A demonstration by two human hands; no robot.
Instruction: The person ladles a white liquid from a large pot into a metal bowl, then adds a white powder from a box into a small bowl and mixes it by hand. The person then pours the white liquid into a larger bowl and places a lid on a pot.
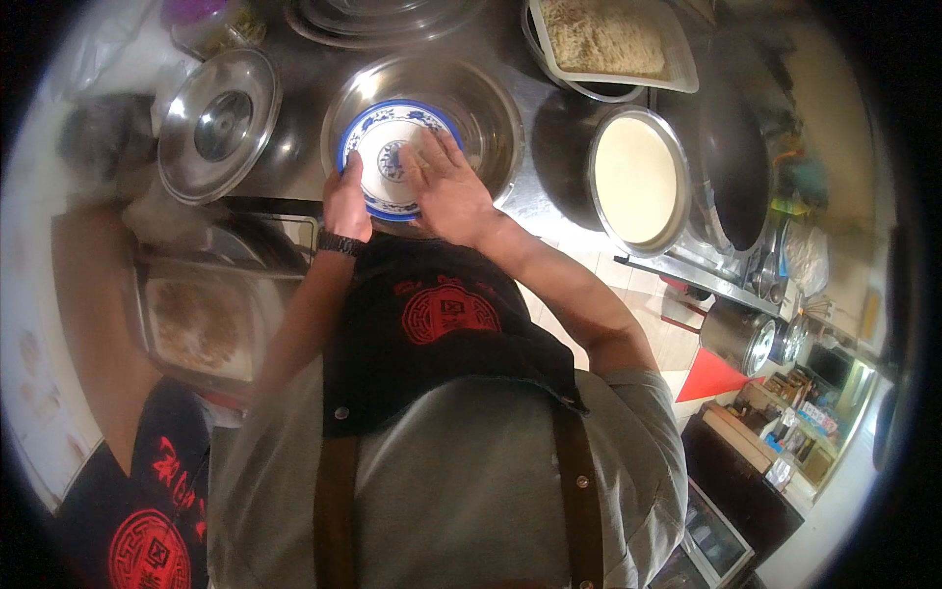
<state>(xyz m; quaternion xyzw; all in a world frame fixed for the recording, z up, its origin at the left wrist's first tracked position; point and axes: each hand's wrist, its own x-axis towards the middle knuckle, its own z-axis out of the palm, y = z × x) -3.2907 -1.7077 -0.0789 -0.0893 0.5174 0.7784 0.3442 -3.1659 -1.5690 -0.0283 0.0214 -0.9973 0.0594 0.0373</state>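
Note:
A white plate with a blue rim and blue floral pattern (379,151) is tilted over a wide stainless steel basin (486,110). My left hand (347,205) grips the plate's left edge, thumb over the rim and fingers hidden beneath. Flat across the plate's right side lies my right hand (452,193), its fingertips on the inner surface near the central motif. Whether any of its fingers hold the rim from below cannot be seen.
Right of the basin stands a steel bowl of pale cream-coloured liquid or batter (636,180). Behind it, a white tray (684,77) holds shredded-looking food. A steel lid (221,125) sits at the left, a dark wok (736,177) far right. Another person's apron (158,508) shows lower left.

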